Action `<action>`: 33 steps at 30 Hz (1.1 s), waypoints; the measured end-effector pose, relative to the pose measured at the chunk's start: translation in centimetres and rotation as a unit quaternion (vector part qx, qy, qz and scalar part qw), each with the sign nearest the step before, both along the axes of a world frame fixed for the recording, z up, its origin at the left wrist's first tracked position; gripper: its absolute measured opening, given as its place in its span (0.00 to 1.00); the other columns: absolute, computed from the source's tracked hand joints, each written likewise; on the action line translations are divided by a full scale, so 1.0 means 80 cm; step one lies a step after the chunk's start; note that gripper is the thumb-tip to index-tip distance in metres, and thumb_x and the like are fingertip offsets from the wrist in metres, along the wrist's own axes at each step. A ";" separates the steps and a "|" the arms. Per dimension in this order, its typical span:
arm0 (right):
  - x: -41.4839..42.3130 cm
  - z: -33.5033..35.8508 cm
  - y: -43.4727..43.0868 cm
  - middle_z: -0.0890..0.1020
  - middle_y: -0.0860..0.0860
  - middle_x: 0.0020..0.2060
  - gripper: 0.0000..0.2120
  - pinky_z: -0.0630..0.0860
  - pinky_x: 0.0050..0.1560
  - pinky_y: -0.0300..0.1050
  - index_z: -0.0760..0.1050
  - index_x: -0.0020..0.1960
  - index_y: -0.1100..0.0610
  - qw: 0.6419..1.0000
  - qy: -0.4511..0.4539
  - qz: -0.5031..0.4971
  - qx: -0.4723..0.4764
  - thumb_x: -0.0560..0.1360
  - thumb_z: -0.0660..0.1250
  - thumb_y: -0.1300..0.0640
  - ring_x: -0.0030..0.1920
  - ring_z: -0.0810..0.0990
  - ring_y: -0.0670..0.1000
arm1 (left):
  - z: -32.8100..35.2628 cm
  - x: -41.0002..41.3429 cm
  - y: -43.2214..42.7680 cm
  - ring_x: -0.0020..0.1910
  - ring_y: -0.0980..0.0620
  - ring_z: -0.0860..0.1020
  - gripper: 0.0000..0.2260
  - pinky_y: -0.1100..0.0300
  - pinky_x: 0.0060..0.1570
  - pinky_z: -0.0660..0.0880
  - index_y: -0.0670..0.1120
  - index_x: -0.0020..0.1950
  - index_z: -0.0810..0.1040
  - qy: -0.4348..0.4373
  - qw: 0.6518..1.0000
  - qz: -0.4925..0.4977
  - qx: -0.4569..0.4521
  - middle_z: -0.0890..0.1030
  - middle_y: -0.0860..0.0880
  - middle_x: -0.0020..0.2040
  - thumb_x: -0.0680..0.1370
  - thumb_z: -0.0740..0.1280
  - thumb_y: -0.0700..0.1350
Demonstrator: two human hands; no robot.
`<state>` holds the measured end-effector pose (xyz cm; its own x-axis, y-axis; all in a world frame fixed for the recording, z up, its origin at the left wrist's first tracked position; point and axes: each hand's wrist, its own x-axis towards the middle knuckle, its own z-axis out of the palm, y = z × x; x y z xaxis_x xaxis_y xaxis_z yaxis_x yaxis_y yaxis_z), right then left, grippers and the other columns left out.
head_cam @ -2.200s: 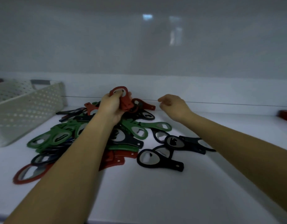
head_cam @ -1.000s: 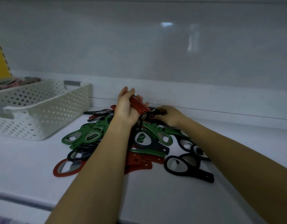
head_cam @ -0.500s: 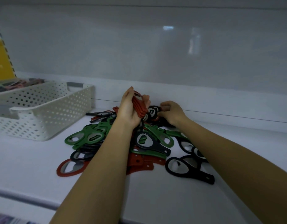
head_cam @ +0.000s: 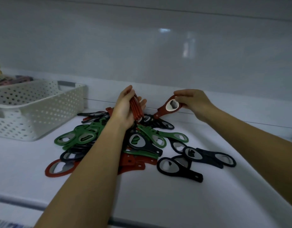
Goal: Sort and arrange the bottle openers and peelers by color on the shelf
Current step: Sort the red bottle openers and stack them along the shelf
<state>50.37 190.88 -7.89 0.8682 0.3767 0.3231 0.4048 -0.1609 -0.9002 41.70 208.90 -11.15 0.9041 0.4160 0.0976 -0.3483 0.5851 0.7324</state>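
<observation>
The left hand grips a stack of flat red plastic bottle openers above the mixed pile. The right hand pinches one more red bottle opener; it should align ring to ring before sliding it onto the stack.

Pretty dim and bluish overall, kinda murky. There's a soft glare patch on the glossy back wall, and the wide lens bends the shelf edge toward the corners, where it goes blurry.
</observation>
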 end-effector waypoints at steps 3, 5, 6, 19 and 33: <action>-0.003 0.016 -0.020 0.81 0.52 0.46 0.13 0.78 0.44 0.30 0.76 0.59 0.62 0.998 0.032 0.050 0.004 0.74 0.65 0.67 0.43 0.79 0.45 | 0.002 -0.001 -0.006 0.48 0.44 0.78 0.09 0.52 0.50 0.76 0.50 0.61 0.70 0.003 1.000 -0.014 0.026 0.73 0.39 0.52 0.82 0.57 0.42; -0.007 0.024 -0.029 0.82 0.51 0.44 0.11 0.78 0.46 0.34 0.77 0.56 0.62 0.991 0.070 0.110 0.001 0.74 0.64 0.68 0.42 0.81 0.46 | 0.004 -0.003 -0.015 0.48 0.44 0.78 0.10 0.51 0.49 0.77 0.48 0.62 0.70 0.008 0.998 -0.042 0.040 0.73 0.38 0.54 0.82 0.56 0.42; -0.010 0.028 -0.030 0.83 0.51 0.43 0.10 0.79 0.46 0.35 0.77 0.54 0.61 0.986 0.090 0.141 0.003 0.74 0.64 0.68 0.41 0.82 0.45 | 0.005 -0.003 -0.020 0.49 0.44 0.78 0.11 0.51 0.47 0.79 0.47 0.63 0.69 0.015 0.997 -0.063 0.045 0.73 0.38 0.55 0.82 0.56 0.42; -0.026 0.005 0.014 0.82 0.49 0.46 0.06 0.74 0.57 0.44 0.79 0.48 0.52 0.996 -0.038 0.070 -0.030 0.74 0.68 0.61 0.52 0.80 0.50 | 0.005 -0.010 -0.047 0.33 0.49 0.81 0.17 0.59 0.33 0.80 0.49 0.69 0.65 0.011 0.972 -0.226 0.067 0.77 0.37 0.49 0.80 0.60 0.41; -0.080 -0.030 0.051 0.79 0.45 0.42 0.07 0.72 0.43 0.27 0.78 0.53 0.58 0.964 -0.069 0.151 -0.207 0.76 0.66 0.60 0.42 0.77 0.41 | 0.019 -0.041 0.040 0.42 0.47 0.77 0.13 0.50 0.34 0.81 0.50 0.56 0.71 -0.059 0.998 0.011 0.004 0.75 0.43 0.44 0.78 0.61 0.33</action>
